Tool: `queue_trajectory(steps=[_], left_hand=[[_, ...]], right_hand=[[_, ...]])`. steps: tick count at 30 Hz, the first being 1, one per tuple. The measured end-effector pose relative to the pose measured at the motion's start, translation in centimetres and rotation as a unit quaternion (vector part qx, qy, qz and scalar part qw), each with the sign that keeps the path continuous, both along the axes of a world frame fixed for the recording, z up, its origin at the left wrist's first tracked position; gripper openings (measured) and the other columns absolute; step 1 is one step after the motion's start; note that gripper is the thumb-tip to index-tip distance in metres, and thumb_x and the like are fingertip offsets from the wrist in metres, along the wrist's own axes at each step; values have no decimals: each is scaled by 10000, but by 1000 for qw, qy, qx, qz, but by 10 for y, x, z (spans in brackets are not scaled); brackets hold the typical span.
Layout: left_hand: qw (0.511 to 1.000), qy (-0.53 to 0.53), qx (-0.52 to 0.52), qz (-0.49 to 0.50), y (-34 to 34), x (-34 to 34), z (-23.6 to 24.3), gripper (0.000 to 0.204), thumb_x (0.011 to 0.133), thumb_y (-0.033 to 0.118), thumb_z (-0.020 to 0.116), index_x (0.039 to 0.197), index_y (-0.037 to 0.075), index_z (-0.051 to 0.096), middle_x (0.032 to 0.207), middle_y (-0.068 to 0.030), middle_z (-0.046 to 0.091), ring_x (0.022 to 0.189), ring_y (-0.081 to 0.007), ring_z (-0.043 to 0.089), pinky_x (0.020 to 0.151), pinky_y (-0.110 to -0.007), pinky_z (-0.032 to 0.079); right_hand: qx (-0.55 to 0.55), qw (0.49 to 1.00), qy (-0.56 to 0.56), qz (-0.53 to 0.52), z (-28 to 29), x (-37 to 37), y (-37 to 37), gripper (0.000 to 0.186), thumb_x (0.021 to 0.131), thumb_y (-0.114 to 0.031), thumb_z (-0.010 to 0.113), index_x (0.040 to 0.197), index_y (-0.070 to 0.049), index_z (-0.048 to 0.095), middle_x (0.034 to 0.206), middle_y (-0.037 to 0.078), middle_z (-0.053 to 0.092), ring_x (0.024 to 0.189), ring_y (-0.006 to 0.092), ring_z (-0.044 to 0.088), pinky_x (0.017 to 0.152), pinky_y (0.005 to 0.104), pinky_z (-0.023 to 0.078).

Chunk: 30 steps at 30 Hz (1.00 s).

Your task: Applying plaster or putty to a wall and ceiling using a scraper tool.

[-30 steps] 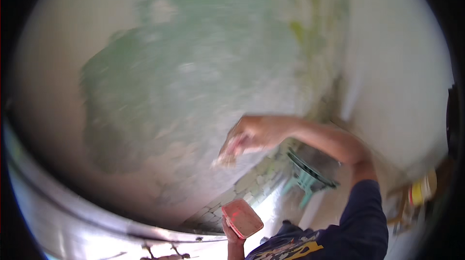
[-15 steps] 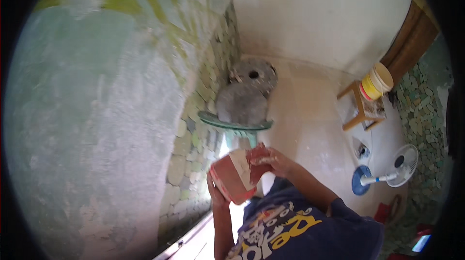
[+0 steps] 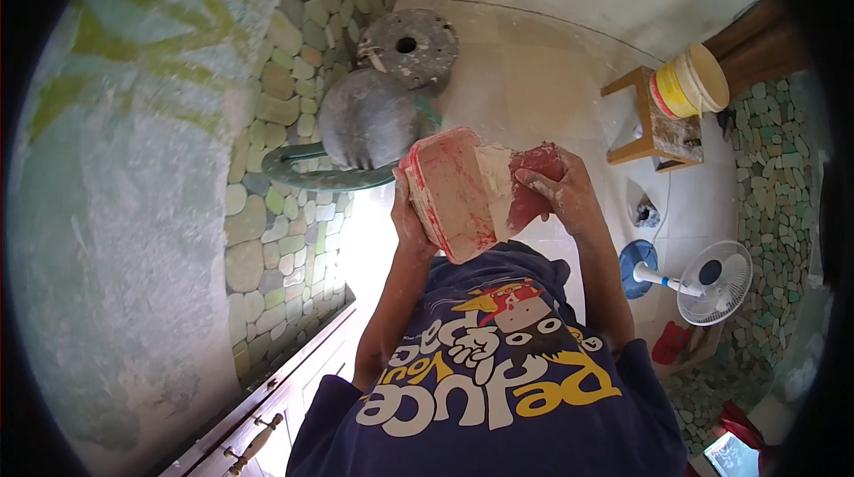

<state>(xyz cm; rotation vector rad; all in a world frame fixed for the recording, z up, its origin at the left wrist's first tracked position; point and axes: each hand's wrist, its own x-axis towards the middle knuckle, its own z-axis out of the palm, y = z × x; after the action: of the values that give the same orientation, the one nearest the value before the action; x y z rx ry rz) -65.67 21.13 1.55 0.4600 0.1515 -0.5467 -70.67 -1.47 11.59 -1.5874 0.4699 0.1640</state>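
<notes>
A red-edged tub [image 3: 449, 197] was held up in front of the person's body, tipped so that its broad, paste-smeared face showed. The left hand [image 3: 411, 224] was wrapped around the tub's left side, its grip closed, though some of its fingers were hidden behind. The right hand [image 3: 569, 197], just right of the tub, pinched a dull red scraper [image 3: 534, 182], the thumb lying across the near face. Between that red part and the tub's right edge ran a pale, paste-coated strip [image 3: 495, 179]; whether it touched the edge or only overlapped it could not be told.

For good handling of blade and tub, the left grip probably needed to stay firm and low, since any push from the right would have tended to twist the tub. The scraper seemed best kept fairly flat, with its full width square to the edge, so that paste gathered evenly and did not slip off a corner. A light, steady wrist would likely have served better than force, and the right fingers were best kept clear of the wet paste.

Beyond the tub and to its left stood a green chair [image 3: 294, 176]. Well to the tub's right were a yellow-banded bucket [image 3: 689, 81] on a wooden stool [image 3: 640, 135] and, nearer the body, a fan [image 3: 712, 281].
</notes>
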Motion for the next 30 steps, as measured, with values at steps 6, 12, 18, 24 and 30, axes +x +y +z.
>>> queue_trajectory(steps=[6, 12, 18, 24, 30], left_hand=[[997, 44, 37, -56, -79, 18, 0, 686, 1012, 607, 375, 1443, 78, 450, 1379, -163, 555, 1214, -296, 587, 1009, -465, 511], [992, 75, 61, -85, -136, 59, -3, 671, 1015, 599, 379, 1416, 71, 478, 1352, -155, 574, 1183, -288, 605, 998, -452, 520], [998, -7, -34, -51, -164, 144, -41, 630, 1021, 573, 402, 1400, 79, 497, 1329, -125, 593, 1168, -275, 607, 1001, -443, 510], [992, 37, 89, -86, -233, 261, -10, 602, 1021, 546, 436, 1429, 106, 484, 1331, -106, 594, 1166, -259, 608, 1004, -435, 508], [993, 57, 70, -81, -328, 330, 27, 558, 1022, 523, 465, 1393, 107, 503, 1292, -112, 615, 1166, -239, 611, 1000, -425, 516]], right_hand=[[-16, 998, -26, -51, -18, -1, -82, 180, 861, -89, 738, 987, 12, 659, 831, 100, 713, 628, 123, 629, 484, 240, 464], [-11, 997, 7, -76, -20, 28, -137, 196, 855, -105, 746, 995, 6, 664, 846, 101, 715, 644, 126, 641, 479, 238, 466], [-85, 979, 51, -177, -18, 82, -226, 263, 848, -134, 770, 1052, 0, 672, 905, 83, 717, 699, 139, 674, 582, 235, 516], [-71, 974, -147, -159, -14, 183, -259, 221, 891, -123, 732, 1081, -18, 694, 1036, 98, 715, 927, 179, 686, 821, 345, 557], [-527, 668, -465, 243, -26, 283, -322, 398, 710, -218, 781, 1105, -199, 733, 1283, 57, 624, 1190, 314, 604, 956, 484, 505]])
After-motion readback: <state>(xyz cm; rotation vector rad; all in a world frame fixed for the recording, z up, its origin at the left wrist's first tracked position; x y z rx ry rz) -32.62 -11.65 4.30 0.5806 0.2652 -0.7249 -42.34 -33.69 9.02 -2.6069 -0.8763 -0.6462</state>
